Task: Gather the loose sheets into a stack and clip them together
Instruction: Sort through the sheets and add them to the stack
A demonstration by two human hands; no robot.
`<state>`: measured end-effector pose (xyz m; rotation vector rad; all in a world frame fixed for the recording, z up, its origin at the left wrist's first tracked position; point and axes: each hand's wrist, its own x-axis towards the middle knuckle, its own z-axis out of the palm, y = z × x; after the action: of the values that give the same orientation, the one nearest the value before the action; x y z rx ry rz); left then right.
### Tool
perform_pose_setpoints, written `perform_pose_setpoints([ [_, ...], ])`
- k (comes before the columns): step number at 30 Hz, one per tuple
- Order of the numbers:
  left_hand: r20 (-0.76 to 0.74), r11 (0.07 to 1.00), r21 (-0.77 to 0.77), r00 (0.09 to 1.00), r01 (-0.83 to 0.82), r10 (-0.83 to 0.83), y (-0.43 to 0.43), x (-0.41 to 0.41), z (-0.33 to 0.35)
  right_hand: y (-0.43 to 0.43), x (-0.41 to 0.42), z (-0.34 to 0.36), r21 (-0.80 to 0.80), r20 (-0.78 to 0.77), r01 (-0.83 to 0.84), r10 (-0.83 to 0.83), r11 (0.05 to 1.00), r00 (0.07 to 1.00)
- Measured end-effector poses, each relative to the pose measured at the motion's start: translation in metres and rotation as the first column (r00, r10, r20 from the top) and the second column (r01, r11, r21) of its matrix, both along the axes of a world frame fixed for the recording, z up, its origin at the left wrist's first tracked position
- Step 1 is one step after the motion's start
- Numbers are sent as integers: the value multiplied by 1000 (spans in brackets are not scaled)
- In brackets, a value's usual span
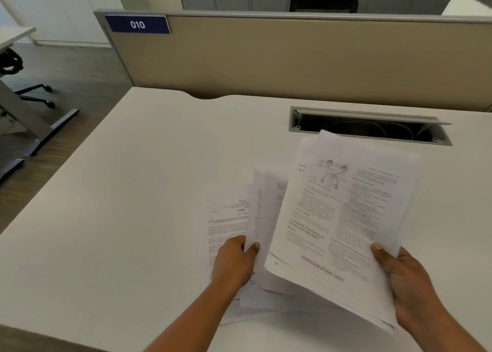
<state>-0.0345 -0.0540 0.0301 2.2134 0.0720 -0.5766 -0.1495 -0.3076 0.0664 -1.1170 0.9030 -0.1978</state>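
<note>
One white desk [133, 192] fills my view, backed by a tan divider [292, 59], with an open cable tray [367, 128] set into the top near its far edge. Several printed sheets [266, 205] are raised over the near right part of the desk, fanned and uneven, with the thickest bundle [346, 213] tilted up on the right and one page [226, 218] lying flat beneath. My right hand [407, 280] pinches the bundle's lower right edge, thumb on top, and my left hand [234, 264] grips the lower edge of the smaller fan.
</note>
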Motion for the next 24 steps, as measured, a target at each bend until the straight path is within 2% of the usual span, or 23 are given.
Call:
perform_pose_setpoints([
  [6,17,999,-26,999,-39,40,16,-1,-5,23,10,-25,-4,-62,-24,24,1000,998],
  [14,34,989,84,992,-124,121,42,2,-4,20,9,-30,-75,-112,-92,83,993,990],
  [16,47,973,155,985,-172,166,48,-1,0,19,8,-32,-98,-127,-103,90,990,988],
  [19,151,896,343,958,-281,242,57,-3,3,19,8,-34,-115,-135,-116,100,987,986],
  [21,197,867,403,953,-294,232,59,-2,2,20,9,-33,-122,-145,-130,112,984,983],
  [24,188,854,438,957,-282,219,57,3,3,20,9,-32,-134,-149,-138,118,981,982],
])
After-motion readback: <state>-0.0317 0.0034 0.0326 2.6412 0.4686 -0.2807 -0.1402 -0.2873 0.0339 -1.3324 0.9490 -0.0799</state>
